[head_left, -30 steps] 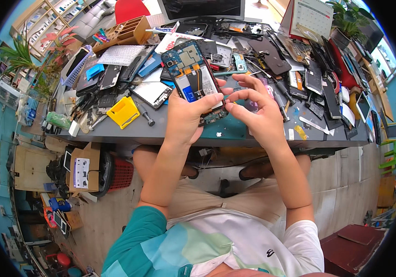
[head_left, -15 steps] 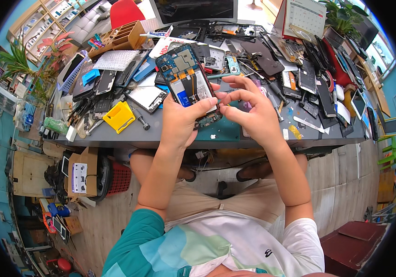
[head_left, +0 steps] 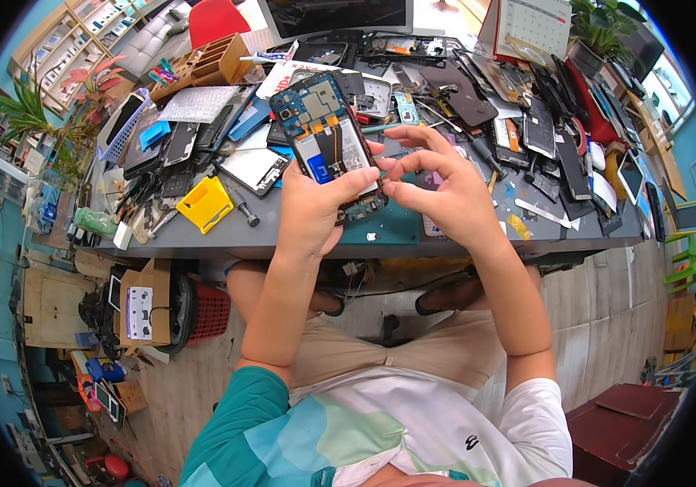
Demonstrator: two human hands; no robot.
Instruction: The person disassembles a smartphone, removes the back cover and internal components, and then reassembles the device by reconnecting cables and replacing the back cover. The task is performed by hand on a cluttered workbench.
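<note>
My left hand [head_left: 315, 207] is closed around a smartphone [head_left: 330, 134] with its back cover off, held tilted above the desk. Its blue circuit board is at the upper end. Below that are a dark battery with a blue patch and flat ribbon cables. The left thumb presses across the lower part, and the fingertips show past the right edge. My right hand [head_left: 441, 191] is at the phone's lower right corner. Its thumb and index finger are bent nearly together in a pinch there, its other fingers curled above. Anything between those fingertips is too small to make out.
Phone parts and shells crowd the grey desk [head_left: 242, 234]. A yellow plastic piece [head_left: 206, 204] and a small screwdriver [head_left: 245, 209] lie left of my hands. A wooden organizer [head_left: 216, 61], a monitor [head_left: 336, 16] and a desk calendar [head_left: 533, 28] stand behind.
The phone and both hands have shifted very slightly left in the picture. The grip on the phone and the right hand's bent fingers look nearly the same.
</note>
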